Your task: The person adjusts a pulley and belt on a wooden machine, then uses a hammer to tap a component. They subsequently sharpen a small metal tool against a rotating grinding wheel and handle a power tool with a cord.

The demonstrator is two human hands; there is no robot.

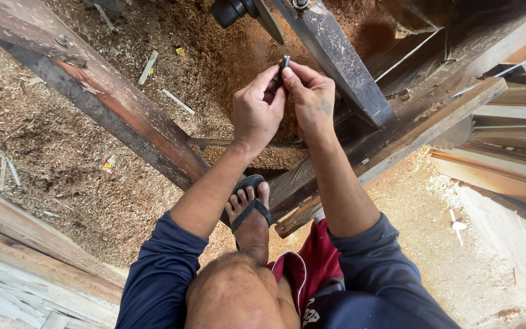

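Both my hands are raised together in front of me over a sawdust-covered floor. My left hand [255, 109] and my right hand [312, 97] pinch one small dark metal piece [285, 61] between their fingertips; it looks like a short bolt or nut. The piece sits just below a slanted dark metal bar [336, 55]. My bare knee and my foot in a black sandal [249, 204] are beneath the hands, the foot resting on a wooden beam.
A rusty slanted beam [111, 103] crosses the left side. Wooden beams and planks [421, 134] run at the right, with stacked boards [13, 256] at lower left. A dark machine part [232, 9] hangs at the top. Sawdust and wood scraps [62, 158] cover the ground.
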